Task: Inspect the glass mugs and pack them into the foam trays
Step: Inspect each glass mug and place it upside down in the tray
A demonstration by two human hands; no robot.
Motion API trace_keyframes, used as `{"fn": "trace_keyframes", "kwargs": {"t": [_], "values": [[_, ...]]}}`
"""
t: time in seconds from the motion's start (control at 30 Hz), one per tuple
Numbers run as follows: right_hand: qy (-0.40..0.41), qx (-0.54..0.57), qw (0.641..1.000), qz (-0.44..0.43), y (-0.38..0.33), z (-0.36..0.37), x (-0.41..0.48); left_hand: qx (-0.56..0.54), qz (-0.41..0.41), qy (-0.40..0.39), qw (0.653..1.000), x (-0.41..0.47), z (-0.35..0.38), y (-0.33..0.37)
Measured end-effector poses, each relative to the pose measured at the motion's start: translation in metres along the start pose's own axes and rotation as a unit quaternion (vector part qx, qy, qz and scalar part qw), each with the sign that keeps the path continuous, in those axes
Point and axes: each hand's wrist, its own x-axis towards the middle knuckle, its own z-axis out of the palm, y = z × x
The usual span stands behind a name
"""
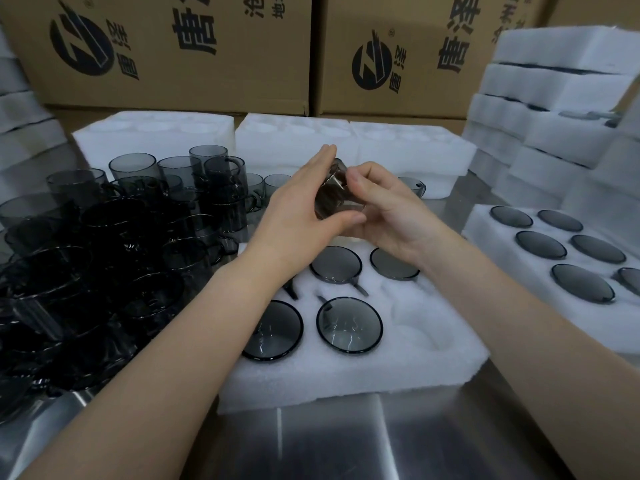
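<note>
Both of my hands hold one smoky grey glass mug in the air above the near foam tray. My left hand lies along its left side with fingers stretched out and the thumb under it. My right hand grips it from the right with curled fingers. In the tray, several mugs sit upside down in their pockets, among them one at the front; the right-hand pockets hold nothing. A heap of loose grey mugs covers the table on the left.
A filled foam tray lies at the right. Empty foam trays lie behind, and foam stacks rise at the far right and far left. Cardboard boxes wall off the back. Bare steel table shows at the front.
</note>
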Motion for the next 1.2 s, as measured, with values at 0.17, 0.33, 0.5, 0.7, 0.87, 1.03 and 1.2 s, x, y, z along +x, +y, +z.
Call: {"fn": "trace_keyframes", "kwargs": {"t": [0.17, 0.33, 0.5, 0.7, 0.87, 1.03, 1.2], "values": [[0.005, -0.008, 1.0, -0.018, 0.0, 0.001, -0.001, -0.02, 0.009, 0.008, 1.0, 0.0, 0.0, -0.001], [0.023, 0.006, 1.0, 0.001, -0.004, 0.0, 0.0, -0.008, 0.036, -0.001, 0.999, -0.001, -0.002, 0.0], [0.056, 0.033, 0.998, 0.015, -0.006, -0.001, 0.0, 0.038, 0.073, -0.023, 0.996, -0.001, -0.001, 0.001], [0.091, 0.021, 0.996, 0.013, -0.008, 0.004, -0.002, 0.09, 0.091, -0.029, 0.991, 0.001, -0.001, -0.003], [0.085, 0.052, 0.995, 0.013, -0.009, 0.006, -0.004, 0.059, 0.092, -0.002, 0.994, 0.0, -0.001, -0.002], [0.026, 0.084, 0.995, 0.05, -0.009, 0.008, -0.006, -0.001, 0.033, 0.015, 0.999, -0.001, -0.004, 0.002], [0.145, -0.11, 0.982, 0.042, -0.023, 0.004, -0.013, -0.018, -0.06, -0.127, 0.99, 0.005, -0.014, 0.012]]}}
